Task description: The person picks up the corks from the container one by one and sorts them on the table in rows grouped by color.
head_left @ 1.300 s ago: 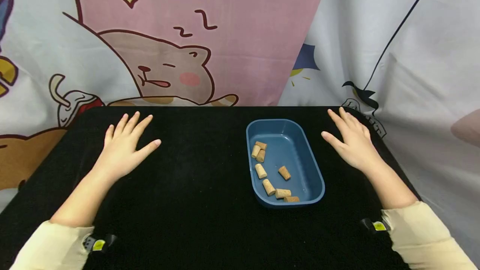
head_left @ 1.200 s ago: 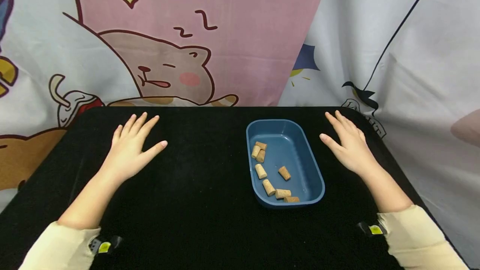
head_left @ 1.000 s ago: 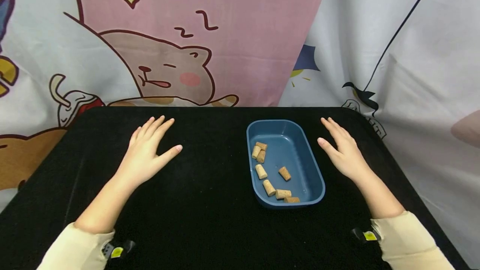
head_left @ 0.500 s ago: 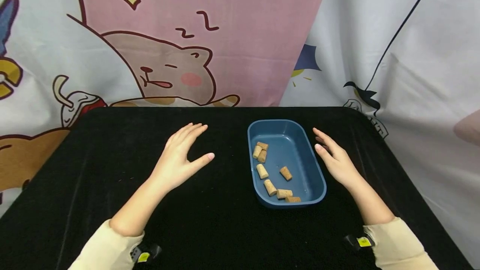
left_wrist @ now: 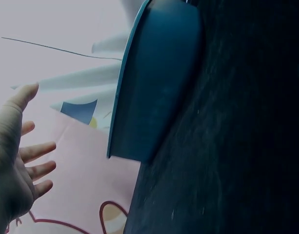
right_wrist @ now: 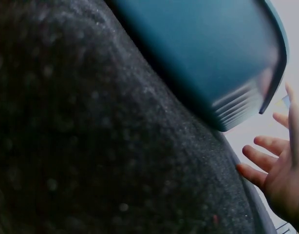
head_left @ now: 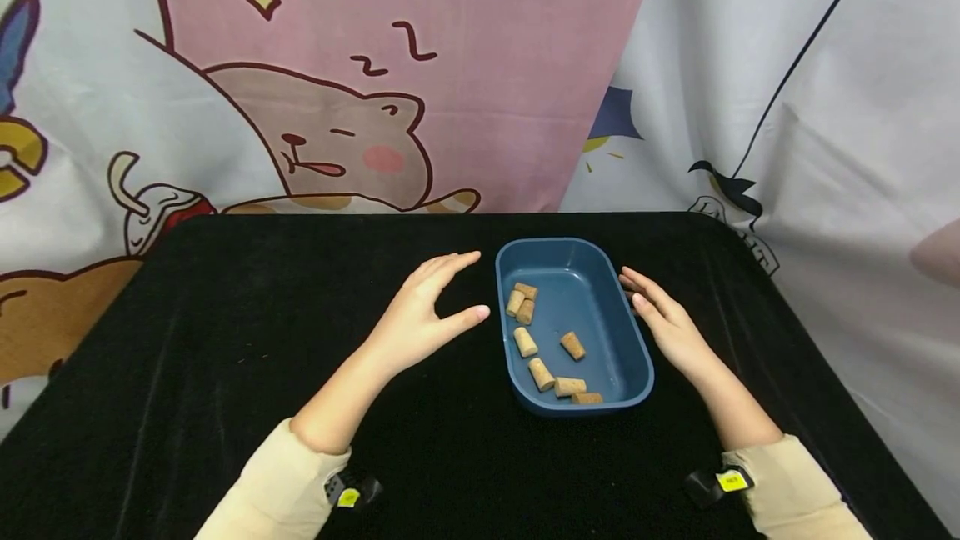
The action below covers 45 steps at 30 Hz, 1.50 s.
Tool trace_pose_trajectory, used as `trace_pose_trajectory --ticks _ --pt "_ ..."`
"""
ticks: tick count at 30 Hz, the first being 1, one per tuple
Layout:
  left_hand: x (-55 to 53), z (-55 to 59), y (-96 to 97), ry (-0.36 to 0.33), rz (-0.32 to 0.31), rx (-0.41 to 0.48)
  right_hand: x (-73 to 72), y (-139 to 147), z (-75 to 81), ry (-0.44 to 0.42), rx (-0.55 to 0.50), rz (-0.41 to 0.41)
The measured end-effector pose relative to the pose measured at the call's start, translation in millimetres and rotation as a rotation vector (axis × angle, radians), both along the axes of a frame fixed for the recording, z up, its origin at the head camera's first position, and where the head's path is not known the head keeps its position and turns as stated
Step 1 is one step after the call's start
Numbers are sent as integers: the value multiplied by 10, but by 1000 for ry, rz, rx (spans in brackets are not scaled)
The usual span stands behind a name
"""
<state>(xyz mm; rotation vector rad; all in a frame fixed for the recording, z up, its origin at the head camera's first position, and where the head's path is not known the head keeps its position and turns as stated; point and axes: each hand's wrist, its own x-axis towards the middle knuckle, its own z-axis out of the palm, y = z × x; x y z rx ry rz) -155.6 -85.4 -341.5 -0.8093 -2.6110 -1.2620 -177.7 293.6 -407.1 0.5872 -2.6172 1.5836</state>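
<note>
A blue plastic bin [head_left: 596, 307] stands right of the middle of the black-covered table, with several cork stoppers [head_left: 573, 346] lying on its floor. My left hand [head_left: 420, 315] hovers left of the bin, thumb spread from the fingers, a small gap from the wall. On the other side, my right hand [head_left: 667, 327] has its fingertips close to the right rim; whether they touch is unclear. The left wrist view has the bin's outer wall [left_wrist: 154, 83] beside my spread left hand [left_wrist: 15, 165]. In the right wrist view, the bin's ribbed end [right_wrist: 237, 105] shows near my fingers [right_wrist: 259, 158].
Black cloth [head_left: 247, 315] covers the table. A printed curtain [head_left: 480, 73] with a sleeping cartoon animal hangs right behind the far edge. Each wrist wears a small dark camera [head_left: 352, 490] at its cream cuff.
My left hand has swung right across the table to the bin's left side. My right hand has moved left and slightly nearer to its right rim. The bin and corks stay put.
</note>
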Motion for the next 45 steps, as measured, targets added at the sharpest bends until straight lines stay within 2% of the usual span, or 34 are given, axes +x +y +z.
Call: trace_pose_trajectory --ticks 6,13,23,31,38,45 --pt "-79 -33 225 -50 -84 25 -5 2 -34 -19 -23 7" --pt "-184 -11 473 -108 -202 45 -7 26 -86 -31 -16 -13" --pt "-402 30 744 -161 -400 -21 -4 55 -111 -71 -34 -2" --pt "-564 10 920 -261 -487 -98 -22 70 -127 -107 -18 5" --pt "-704 -4 1053 -345 -599 -157 -29 67 -128 -123 -12 -2" --pt "-796 -76 1156 -440 -642 -179 -30 67 -123 -120 -23 8"
